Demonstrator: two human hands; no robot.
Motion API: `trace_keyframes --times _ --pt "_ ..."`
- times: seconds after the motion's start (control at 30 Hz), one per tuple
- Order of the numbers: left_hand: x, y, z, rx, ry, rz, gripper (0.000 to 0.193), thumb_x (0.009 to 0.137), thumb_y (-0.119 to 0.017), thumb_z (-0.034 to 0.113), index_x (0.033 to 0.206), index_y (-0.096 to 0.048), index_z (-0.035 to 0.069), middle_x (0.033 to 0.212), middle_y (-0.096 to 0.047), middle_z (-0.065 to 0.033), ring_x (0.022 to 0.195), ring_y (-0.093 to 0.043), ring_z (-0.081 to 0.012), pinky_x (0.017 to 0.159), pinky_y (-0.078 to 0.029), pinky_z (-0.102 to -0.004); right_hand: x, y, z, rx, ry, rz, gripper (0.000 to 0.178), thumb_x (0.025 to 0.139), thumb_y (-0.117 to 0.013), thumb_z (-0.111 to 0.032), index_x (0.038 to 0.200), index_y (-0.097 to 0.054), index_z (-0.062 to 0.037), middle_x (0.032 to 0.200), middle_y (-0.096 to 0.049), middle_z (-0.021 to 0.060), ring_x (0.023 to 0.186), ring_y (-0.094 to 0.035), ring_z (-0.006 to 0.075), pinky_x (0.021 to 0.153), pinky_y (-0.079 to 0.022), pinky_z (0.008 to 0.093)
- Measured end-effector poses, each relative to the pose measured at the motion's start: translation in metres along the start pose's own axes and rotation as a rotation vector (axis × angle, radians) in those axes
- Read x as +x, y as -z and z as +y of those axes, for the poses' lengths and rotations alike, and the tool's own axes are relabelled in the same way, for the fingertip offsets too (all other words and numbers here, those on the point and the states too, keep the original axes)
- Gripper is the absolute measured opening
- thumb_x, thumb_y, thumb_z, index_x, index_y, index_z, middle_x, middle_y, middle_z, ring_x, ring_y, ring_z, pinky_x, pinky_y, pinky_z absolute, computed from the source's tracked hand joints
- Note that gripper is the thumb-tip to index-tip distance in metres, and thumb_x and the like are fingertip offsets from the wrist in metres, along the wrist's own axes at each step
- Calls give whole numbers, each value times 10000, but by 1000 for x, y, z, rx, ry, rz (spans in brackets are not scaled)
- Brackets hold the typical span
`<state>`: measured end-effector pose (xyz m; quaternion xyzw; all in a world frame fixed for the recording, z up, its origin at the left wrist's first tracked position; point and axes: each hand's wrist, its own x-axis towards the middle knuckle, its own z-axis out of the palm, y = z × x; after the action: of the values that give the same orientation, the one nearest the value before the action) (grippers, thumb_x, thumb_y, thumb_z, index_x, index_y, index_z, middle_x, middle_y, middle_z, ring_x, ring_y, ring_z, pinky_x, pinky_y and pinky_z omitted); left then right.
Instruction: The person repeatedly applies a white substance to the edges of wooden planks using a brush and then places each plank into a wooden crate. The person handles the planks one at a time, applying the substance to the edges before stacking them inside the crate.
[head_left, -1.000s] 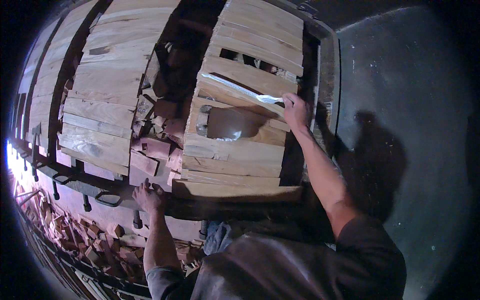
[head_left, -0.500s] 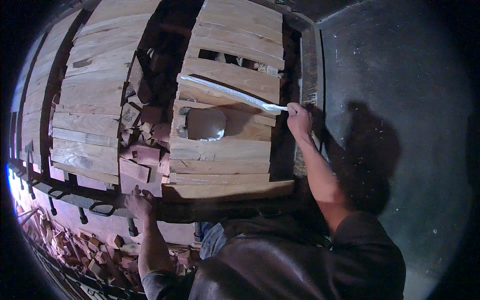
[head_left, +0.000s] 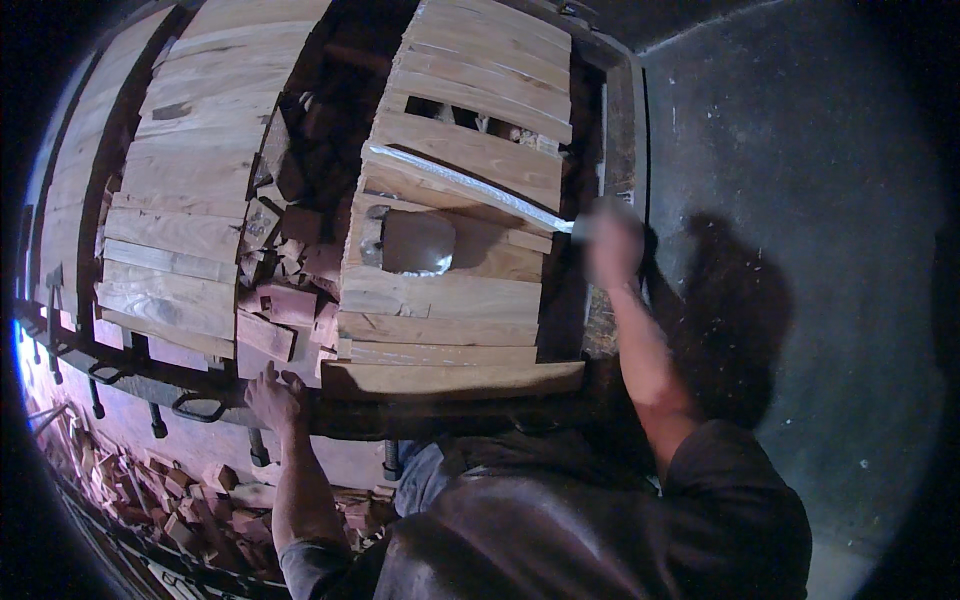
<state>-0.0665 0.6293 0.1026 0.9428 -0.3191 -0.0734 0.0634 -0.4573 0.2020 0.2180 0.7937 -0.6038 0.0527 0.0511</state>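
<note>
Before you, the 2 nearest panels are bare wood; the right-hand panel (head_left: pixel 435 302) looks matt, its grain fairly smooth on the faces but ragged along the left ends; the middle panel (head_left: pixel 190 220) shows the same dry, unvarnished wood; across your boards runs 1 white streak (head_left: pixel 465 182), glossy and wet-looking; the container (head_left: pixel 420 238) near it has a smooth grey-brown face and a crusty white edge, its material hard to make out; the scrap blocks (head_left: pixel 190 490) are raw, rough wood; the loop handle (head_left: pixel 200 406) is dark, dull metal; the wall (head_left: pixel 800 130) is matt and flecked; your shirt (head_left: pixel 560 530) is dark cloth with a faint sheen.
</note>
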Motion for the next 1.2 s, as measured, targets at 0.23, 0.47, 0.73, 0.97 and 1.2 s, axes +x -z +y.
trace_keyframes --times 0.23,0.47,0.73,0.97,1.2 --pt "0 -8 -9 2 -3 -1 375 751 -539 213 1063 -667 49 990 -667 -121 959 -572 -294 949 -373 -400 10 8 -40 -54 113 -79 55 814 -552 -108 823 -589 -68 833 -591 143 810 -572 341 689 -462 447" --pt "1 -4 -9 24 25 -51 386 761 -532 217 1099 -648 71 977 -656 -106 969 -560 -287 959 -359 -402 23 -4 -125 151 303 -1 29 736 -602 -101 750 -611 -78 805 -596 134 772 -572 329 674 -465 434" --pt "-2 -20 -24 -8 38 22 371 723 -594 233 1057 -672 93 940 -665 -84 950 -569 -269 944 -373 -387 58 -30 -217 130 470 40 72 726 -578 -83 716 -642 -51 771 -611 149 766 -597 322 658 -483 434" --pt "0 -4 -14 -43 51 20 425 692 -605 235 1092 -662 104 930 -648 -94 953 -556 -279 928 -370 -389 79 -24 -284 265 429 14 167 804 -560 -167 761 -672 -50 774 -645 167 718 -636 334 633 -498 458" --pt "2 -1 -10 -93 85 -29 409 676 -585 208 1056 -656 75 950 -633 -129 961 -554 -303 972 -357 -419 101 -45 -314 627 32 -299 275 900 -559 -264 937 -686 -24 753 -666 145 653 -641 241 589 -500 376"
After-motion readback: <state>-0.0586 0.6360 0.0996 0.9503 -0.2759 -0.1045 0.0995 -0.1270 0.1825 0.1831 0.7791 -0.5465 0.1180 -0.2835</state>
